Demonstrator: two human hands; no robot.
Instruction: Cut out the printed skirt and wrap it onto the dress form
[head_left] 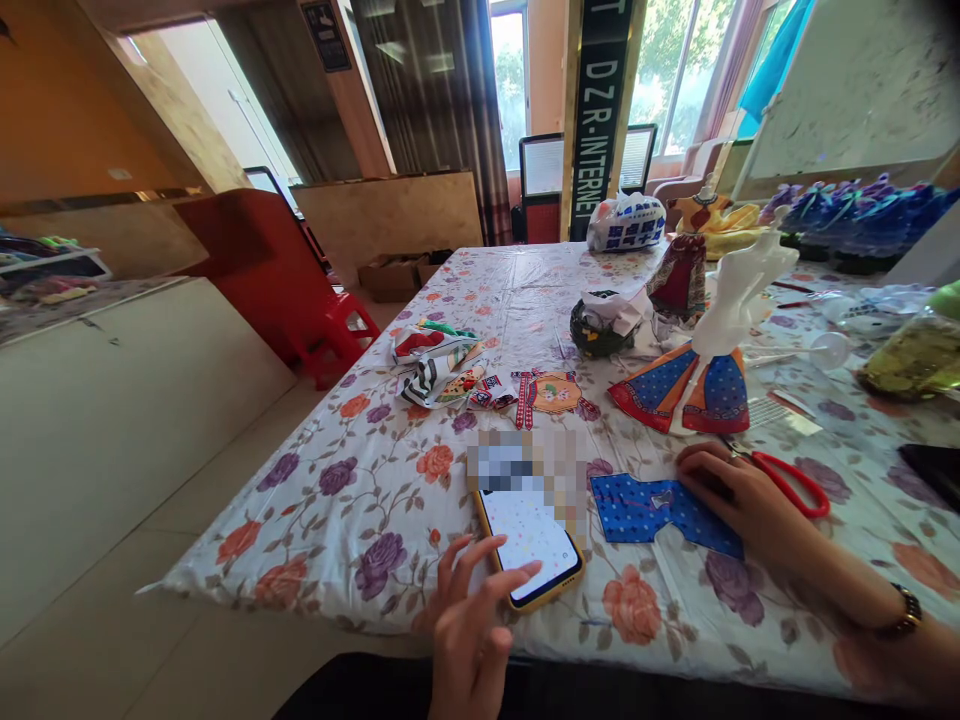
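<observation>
— What's at the hands?

— My left hand is loose, fingers apart, over the phone; the forefinger is at the lit screen, though I can't tell whether it touches; my right hand lies curled on the right end of the blue cloth piece; from this far off I can't tell whether the fingers pinch or merely press.

— Where do those sit?

— The phone lies aslant near the front edge of the flowered tablecloth; the cloth piece is flat just to its right; red-handled scissors lie right beside my right hand, blades mostly hidden.

— What worries you?

— The scissors first; if I slid that hand carelessly, knuckles could catch the handles, or a blade could snag the cloth; then the phone, since a brushing palm could trigger a wrong tap or nudge it edgeward.

— Farther out?

— A white dress form with a panelled skirt at its base stands beyond the right hand; a sweeping reach could topple it; past the phone lie a printed cutout and fabric scraps, easily scattered, I'd judge, by a stray arm.
</observation>
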